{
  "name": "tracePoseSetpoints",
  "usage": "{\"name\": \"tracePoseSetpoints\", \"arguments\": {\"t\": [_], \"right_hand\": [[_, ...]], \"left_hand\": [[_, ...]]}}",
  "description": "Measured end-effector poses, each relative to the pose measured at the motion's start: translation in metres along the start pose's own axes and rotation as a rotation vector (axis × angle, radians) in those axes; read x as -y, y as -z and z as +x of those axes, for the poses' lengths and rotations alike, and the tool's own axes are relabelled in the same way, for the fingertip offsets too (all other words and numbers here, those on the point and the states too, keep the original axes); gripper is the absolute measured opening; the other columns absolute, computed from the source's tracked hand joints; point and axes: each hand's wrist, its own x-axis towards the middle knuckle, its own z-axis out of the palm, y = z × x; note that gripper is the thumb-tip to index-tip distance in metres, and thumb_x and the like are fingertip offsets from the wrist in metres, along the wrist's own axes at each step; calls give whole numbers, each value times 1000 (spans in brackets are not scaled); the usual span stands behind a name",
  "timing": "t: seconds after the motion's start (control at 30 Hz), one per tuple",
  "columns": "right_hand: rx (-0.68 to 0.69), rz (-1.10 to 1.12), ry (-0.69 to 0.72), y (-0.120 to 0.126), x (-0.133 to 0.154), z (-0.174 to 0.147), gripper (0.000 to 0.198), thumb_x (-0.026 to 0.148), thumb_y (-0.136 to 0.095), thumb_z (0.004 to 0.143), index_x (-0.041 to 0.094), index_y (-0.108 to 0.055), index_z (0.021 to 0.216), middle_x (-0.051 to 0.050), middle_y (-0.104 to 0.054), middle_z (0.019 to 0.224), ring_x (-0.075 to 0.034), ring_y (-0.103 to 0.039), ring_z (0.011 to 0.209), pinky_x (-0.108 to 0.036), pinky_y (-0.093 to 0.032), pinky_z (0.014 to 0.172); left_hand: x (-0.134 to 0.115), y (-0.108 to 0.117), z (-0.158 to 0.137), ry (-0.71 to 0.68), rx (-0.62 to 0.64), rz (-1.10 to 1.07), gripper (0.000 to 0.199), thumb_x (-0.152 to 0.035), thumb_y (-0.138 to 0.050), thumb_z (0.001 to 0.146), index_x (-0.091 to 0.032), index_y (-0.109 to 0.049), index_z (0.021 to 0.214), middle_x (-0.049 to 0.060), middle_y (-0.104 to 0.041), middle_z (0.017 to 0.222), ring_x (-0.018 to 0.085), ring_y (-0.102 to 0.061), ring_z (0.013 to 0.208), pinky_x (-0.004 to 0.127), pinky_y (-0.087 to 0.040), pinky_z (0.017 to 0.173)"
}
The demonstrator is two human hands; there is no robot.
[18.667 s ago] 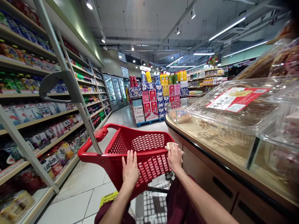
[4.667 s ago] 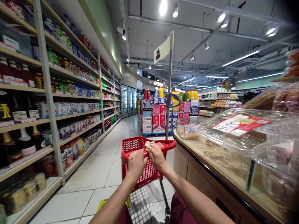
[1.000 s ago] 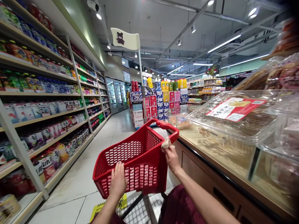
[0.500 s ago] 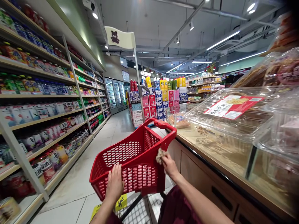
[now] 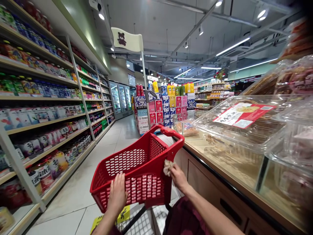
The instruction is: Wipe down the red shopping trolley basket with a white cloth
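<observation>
A red plastic shopping cart [image 5: 137, 169] with perforated sides stands right in front of me, its handle at the back right. My left hand [image 5: 117, 192] rests on the cart's near side, fingers stretched out flat over the rim. In my right hand [image 5: 178, 176] a crumpled beige cloth [image 5: 168, 167] is pinched, pressed against the side of the cart below the handle. From the cart rises a pole bearing a cream flag [image 5: 127, 39] with a dark bear on it.
Drink shelves [image 5: 53, 120] line the left side. A wooden counter [image 5: 202, 176] on the right carries clear plastic food boxes [image 5: 239, 120]. Stacked cartons [image 5: 156, 112] stand ahead, with glass-door coolers [image 5: 121, 98] farther back. A yellow floor sign [image 5: 123, 214] lies below the cart.
My right hand and the cloth have moved slightly down along the cart's side. The cart sits a little farther left in view; my left hand stays on its rim.
</observation>
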Motion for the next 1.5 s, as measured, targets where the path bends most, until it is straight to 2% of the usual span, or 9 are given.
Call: {"name": "tracePoseSetpoints", "arguments": {"t": [0.17, 0.37, 0.5, 0.63, 0.73, 0.83, 1.0, 1.33, 1.5], "right_hand": [[-171, -17, -102, 9, -10, 30, 28, 14, -37, 79, 19, -60, 93, -9, -53, 99, -21, -50, 96, -34, -44, 81], [-136, 58, -3, 14, 9, 2, 27, 13, -36, 77, 24, -60, 79, -3, -56, 80, -15, -57, 70, -24, -47, 61], [-334, 45, -131, 49, -12, 72, 28, 22, -35, 81, 18, -54, 102, -10, -52, 98, -22, -52, 94, -36, -43, 82], [-546, 37, -223, 62, -23, 144, 26, 25, -37, 81, 17, -55, 98, -11, -50, 110, -22, -46, 104, -37, -38, 87], [-375, -114, -78, 52, -19, 147, 20, 21, -42, 78, 19, -59, 87, -10, -51, 117, -24, -42, 111, -39, -31, 92], [-74, -221, 111, 47, -23, 125, 22, 14, -41, 77, 19, -60, 83, -6, -62, 95, -19, -52, 94, -34, -30, 89], [123, -323, 269, 70, -32, 108, 34, 22, -45, 79, 25, -55, 112, -5, -60, 101, -18, -51, 95, -34, -28, 87], [141, -150, 342, 65, -17, 93, 19, 27, -46, 81, 19, -61, 88, -9, -57, 111, -23, -48, 106, -42, -35, 91], [2, -189, 126, 61, -15, 101, 27, 25, -36, 86, 16, -62, 82, -10, -63, 89, -22, -54, 89, -40, -39, 83]], "left_hand": [[-4, 1, 0, 6, -15, 1, 61, -8, -35, 69, -7, -33, 130, 12, -37, 138, 23, -24, 131, 43, -20, 109], [-1, 1, -1, -3, -4, -7, 63, -7, -35, 68, -9, -33, 131, 11, -37, 138, 22, -24, 131, 42, -21, 108], [-2, -3, -1, 4, -35, -14, 63, -8, -37, 68, -10, -33, 131, 11, -38, 138, 23, -24, 131, 43, -20, 108], [-2, -2, -2, 9, -16, -15, 63, -8, -36, 68, -10, -33, 131, 11, -38, 138, 22, -24, 131, 43, -20, 109], [-1, 1, -2, 14, 16, -13, 65, -5, -34, 67, -10, -33, 131, 9, -36, 139, 21, -23, 132, 41, -20, 109], [1, 1, -4, 7, 27, -20, 68, -2, -33, 65, -11, -32, 132, 7, -35, 140, 19, -22, 132, 41, -20, 110], [6, -1, -6, -5, 2, -28, 69, -2, -34, 64, -12, -32, 132, 8, -36, 139, 19, -23, 132, 41, -20, 110], [3, 8, -3, 34, 66, -30, 66, -5, -35, 65, -9, -34, 131, 9, -35, 139, 20, -24, 131, 39, -20, 110], [-1, 12, -1, 39, 82, -42, 63, -7, -36, 67, -7, -34, 130, 10, -36, 139, 21, -25, 131, 40, -19, 110]]}}
